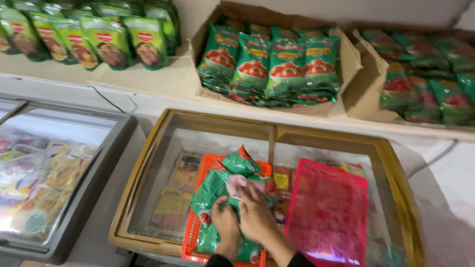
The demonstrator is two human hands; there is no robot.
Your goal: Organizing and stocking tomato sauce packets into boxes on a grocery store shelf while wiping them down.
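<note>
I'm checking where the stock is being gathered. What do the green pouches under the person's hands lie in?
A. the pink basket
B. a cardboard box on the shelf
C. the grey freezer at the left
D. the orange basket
D: the green pouches under the left hand and right hand lie in the orange basket; the pink basket beside it holds none.

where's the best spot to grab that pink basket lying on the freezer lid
Probably the near short rim of the pink basket, at its lower corner. It lies flat on the glass freezer lid, its long left side close to the orange basket where both hands work, so coming from the near, right side looks clearest. The raised mesh rim gives fingers an edge to hook over.
</note>
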